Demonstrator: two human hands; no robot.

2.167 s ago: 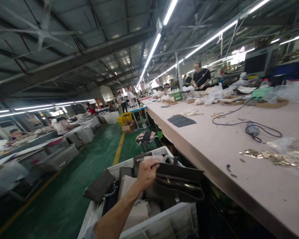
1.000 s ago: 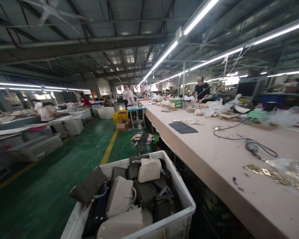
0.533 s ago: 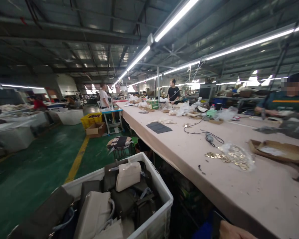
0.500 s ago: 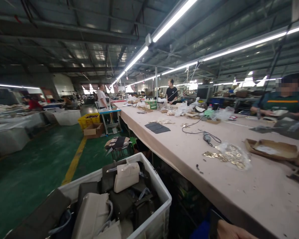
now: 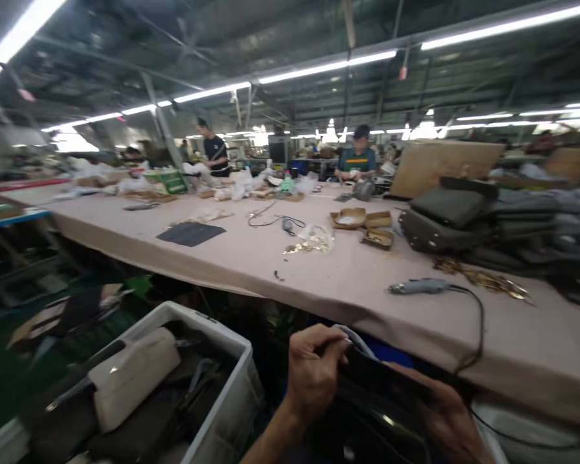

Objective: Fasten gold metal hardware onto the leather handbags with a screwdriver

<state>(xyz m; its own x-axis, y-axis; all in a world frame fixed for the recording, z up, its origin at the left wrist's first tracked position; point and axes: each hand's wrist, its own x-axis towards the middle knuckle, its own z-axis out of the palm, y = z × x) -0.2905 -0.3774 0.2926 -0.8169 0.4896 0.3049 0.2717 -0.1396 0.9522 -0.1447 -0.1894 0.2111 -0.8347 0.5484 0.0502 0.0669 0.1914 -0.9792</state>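
Note:
A dark handbag (image 5: 367,412) with a pale curved handle and shiny metal fittings is held low in front of me, before the table's near edge. My left hand (image 5: 314,367) pinches its upper edge, thumb and fingers closed by the handle. On the bag's other side, my right hand (image 5: 444,409) grips the edge, its fingers partly hidden behind the dark material and blurred. To the left stands a white crate (image 5: 222,399) full of bags, with a cream handbag (image 5: 135,377) on top of dark ones.
On the long covered table (image 5: 338,290) lie a corded grey power screwdriver (image 5: 418,287), a bag of gold metal pieces (image 5: 314,238), cardboard trays (image 5: 350,218) and a dark flat sheet (image 5: 191,233). Dark bags (image 5: 449,216) are piled at right. Two people work across the table.
The view has swung right, showing the screwdriver and the piled bags. My left hand has come into view on the dark handbag; before, only part of one hand showed at the bottom edge.

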